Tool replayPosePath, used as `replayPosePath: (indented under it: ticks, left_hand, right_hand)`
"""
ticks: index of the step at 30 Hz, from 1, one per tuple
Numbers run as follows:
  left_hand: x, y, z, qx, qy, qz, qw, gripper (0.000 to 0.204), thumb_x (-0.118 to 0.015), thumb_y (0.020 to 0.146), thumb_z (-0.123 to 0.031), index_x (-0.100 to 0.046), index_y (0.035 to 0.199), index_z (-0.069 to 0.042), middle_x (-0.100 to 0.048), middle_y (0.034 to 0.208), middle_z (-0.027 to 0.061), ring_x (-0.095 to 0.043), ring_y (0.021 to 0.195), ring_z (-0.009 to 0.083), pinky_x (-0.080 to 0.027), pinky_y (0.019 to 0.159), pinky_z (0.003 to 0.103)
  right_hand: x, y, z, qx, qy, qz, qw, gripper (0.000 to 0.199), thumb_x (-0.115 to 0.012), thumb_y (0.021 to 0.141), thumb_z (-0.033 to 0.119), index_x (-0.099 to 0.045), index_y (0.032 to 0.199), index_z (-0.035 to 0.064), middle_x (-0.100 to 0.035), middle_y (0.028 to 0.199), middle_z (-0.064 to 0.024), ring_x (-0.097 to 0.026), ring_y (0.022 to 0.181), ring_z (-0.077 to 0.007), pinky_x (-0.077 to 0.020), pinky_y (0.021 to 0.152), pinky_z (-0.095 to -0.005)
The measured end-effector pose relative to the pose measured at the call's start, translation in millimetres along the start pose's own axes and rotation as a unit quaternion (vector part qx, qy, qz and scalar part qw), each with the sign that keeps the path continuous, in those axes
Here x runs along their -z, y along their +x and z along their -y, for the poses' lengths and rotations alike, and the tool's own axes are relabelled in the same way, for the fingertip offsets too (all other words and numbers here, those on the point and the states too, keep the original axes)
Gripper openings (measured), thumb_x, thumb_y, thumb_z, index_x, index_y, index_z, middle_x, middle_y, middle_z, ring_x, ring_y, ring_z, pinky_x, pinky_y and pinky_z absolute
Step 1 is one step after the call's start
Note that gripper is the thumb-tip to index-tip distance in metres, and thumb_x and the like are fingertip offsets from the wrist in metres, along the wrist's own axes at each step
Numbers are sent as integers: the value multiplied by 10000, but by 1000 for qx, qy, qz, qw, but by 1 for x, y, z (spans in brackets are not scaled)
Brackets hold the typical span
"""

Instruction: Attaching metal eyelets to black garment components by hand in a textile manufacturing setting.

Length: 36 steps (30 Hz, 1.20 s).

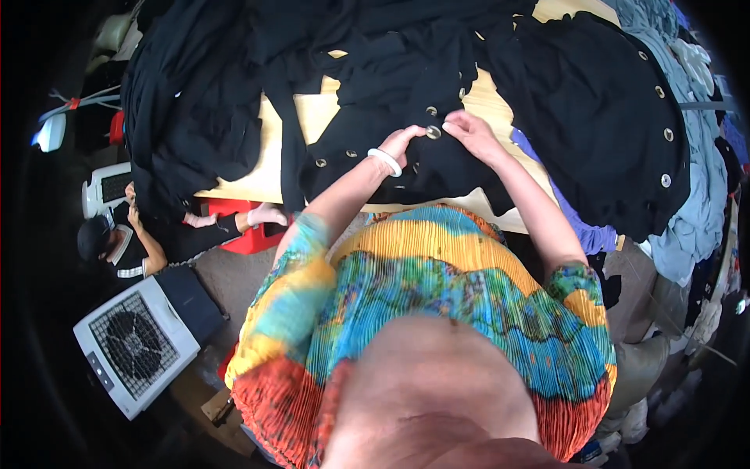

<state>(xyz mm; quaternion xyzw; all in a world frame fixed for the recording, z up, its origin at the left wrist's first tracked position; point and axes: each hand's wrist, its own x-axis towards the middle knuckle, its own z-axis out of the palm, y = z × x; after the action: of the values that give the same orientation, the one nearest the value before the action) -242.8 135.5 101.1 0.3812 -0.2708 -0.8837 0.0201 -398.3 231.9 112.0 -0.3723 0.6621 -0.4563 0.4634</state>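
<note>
A black garment (391, 86) with round pale buttons lies on a light wooden table (312, 117) in front of me. My left hand (404, 141), with a white bangle on its wrist, pinches the fabric just left of one button (433, 132). My right hand (469, 131) grips the fabric right beside that same button. The two hands nearly touch over the garment. Another black garment (601, 117) with a row of buttons lies to the right.
More black clothes (187, 109) hang over the table's left edge. Grey-blue clothes (691, 187) pile at the right. A person in a dark cap (117, 242) sits on the floor at left near a white fan unit (137, 344) and a red stool (250, 234).
</note>
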Motion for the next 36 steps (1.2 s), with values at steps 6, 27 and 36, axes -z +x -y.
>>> replayPosePath:
  ticks: [6,27,36]
  left_hand:
    - [72,-26,4,-359,687,-179,606,645,-686,590,-395,-459,1069,-28,-431,1059,205,-424,997,354,-367,834,400]
    - [110,-1,-31,-31,891,-84,445,807,-733,508,-310,-334,1161,-54,-355,1179,151,-360,1094,338,-357,847,432]
    - [118,19,-33,-146,915,-18,377,612,-725,512,-340,-446,969,-44,-485,987,175,-513,906,319,-446,764,371]
  right_hand:
    - [5,75,12,151,-629,-16,762,671,-539,672,35,-243,1273,74,-249,1306,-161,-240,1216,-285,-219,978,-415]
    - [-38,88,48,-6,-531,-140,836,321,-544,599,45,-551,916,102,-563,853,-118,-564,816,-273,-439,726,-358]
    - [-94,-89,64,-91,-293,-395,866,540,-695,510,233,-530,995,62,-551,967,-126,-538,884,-277,-439,754,-338]
